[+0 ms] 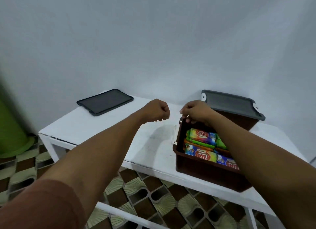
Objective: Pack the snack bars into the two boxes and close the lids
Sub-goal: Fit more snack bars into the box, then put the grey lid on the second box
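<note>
A brown open box (178,144) stands at the table's front right with several colourful snack bars (201,136) lying flat inside. Behind it is a second brown box with its grey lid (229,102) on. A loose dark grey lid (105,101) lies flat at the table's back left. My right hand (196,111) is at the open box's far left corner, its fingers curled over the rim there. My left hand (156,111) hovers over the middle of the table in a fist, and I see nothing in it. My right forearm hides the box's right side.
The white table (102,126) stands against a pale wall; its front edge runs diagonally toward me. A green object (10,126) stands on the patterned tile floor at the left. A lower white rail crosses below the table.
</note>
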